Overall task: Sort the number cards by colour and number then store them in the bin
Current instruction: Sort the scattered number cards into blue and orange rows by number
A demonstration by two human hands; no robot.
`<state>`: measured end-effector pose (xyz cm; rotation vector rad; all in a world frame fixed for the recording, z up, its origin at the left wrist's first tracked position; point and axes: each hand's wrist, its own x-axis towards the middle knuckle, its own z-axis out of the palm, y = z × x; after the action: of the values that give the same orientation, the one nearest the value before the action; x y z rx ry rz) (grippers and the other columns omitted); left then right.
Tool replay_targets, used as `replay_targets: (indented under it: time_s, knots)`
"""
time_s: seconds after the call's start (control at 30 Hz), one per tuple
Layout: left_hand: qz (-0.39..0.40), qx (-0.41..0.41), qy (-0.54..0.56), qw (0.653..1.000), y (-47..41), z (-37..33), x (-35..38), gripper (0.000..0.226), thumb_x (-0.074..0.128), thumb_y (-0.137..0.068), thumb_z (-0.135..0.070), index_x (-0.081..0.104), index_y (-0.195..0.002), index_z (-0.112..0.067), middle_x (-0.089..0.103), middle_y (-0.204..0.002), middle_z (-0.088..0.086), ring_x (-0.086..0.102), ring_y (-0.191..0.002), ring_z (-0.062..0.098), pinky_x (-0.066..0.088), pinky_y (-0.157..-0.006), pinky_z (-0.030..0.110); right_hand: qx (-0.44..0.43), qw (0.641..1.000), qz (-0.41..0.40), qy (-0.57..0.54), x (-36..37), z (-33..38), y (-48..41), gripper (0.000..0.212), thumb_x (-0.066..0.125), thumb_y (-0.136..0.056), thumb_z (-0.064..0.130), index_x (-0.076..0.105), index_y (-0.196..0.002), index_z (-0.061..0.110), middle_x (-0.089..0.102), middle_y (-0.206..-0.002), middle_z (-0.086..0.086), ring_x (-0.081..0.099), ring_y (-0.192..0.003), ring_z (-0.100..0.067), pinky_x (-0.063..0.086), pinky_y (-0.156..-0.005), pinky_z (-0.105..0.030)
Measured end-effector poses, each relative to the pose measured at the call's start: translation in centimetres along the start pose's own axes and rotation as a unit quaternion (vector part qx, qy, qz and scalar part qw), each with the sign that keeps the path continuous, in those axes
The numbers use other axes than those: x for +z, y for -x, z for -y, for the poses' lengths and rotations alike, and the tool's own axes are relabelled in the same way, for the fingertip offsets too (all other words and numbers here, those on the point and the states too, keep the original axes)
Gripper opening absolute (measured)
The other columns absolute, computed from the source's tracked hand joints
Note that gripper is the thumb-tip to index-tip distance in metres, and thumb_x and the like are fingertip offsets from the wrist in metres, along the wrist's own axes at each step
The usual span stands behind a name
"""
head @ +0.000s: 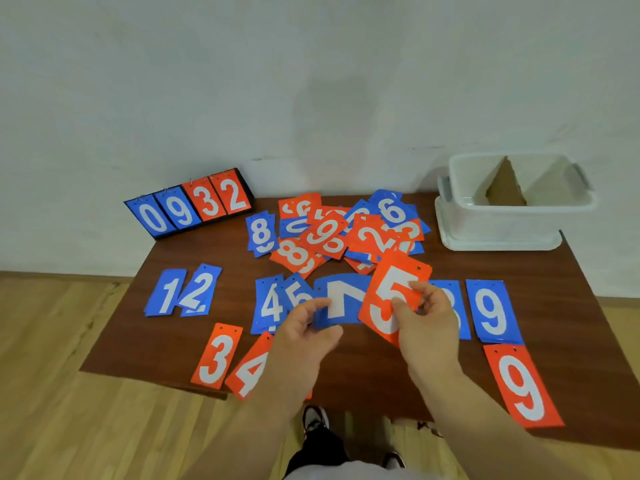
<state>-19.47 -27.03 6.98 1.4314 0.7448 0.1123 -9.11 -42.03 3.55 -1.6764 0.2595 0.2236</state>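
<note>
Above the middle of the brown table [156,344], my left hand [304,327] pinches a bent blue 7 card [341,299] by its left edge. My right hand [426,317] pinches a red 5 card [393,292], tilted, just right of the 7. A mixed pile of red and blue cards [332,233] lies behind them. Blue cards 1 [166,292], 2 [199,289], 4 [268,304], 5 [298,292], a partly hidden one and 9 [491,311] lie in a row. Red 3 [216,356], 4 [251,368] and 9 [523,388] lie nearer me. The white bin [502,223] stands at the back right.
A flip scoreboard [190,206] showing 0 9 3 2 stands at the table's back left corner against the wall. The bin holds cardboard dividers [504,185]. Wooden floor lies to the left of the table, and my shoes [315,419] show below its front edge.
</note>
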Motion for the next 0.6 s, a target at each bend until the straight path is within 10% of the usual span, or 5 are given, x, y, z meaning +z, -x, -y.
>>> replay_targets:
  time_s: [0.23,0.6]
  knots:
    - [-0.142,0.025,0.016,0.989,-0.1,-0.5,-1.9,0.034,0.077,-0.088,-0.010,0.074,-0.098,-0.042,0.071,-0.120,-0.001,0.073,-0.104,0.020,0.063,-0.083,0.048,-0.005,0.996,0.085,0.007,1.6,0.0,1.5,0.024,0.075,-0.090,0.027,0.058,-0.100,0.041,0.063,-0.109,0.015,0.066,-0.100,-0.011,0.061,-0.087,-0.042]
    - [-0.035,0.025,-0.074,0.996,-1.6,-5.4,-6.2,0.022,0.064,-0.099,-0.012,0.076,-0.099,-0.031,0.065,-0.120,-0.006,0.066,-0.110,0.018,0.061,-0.084,0.055,0.002,0.976,0.208,0.059,3.3,2.8,2.2,0.023,0.073,-0.093,0.025,0.061,-0.108,0.037,0.063,-0.111,0.020,0.065,-0.104,-0.009,0.062,-0.085,-0.036]
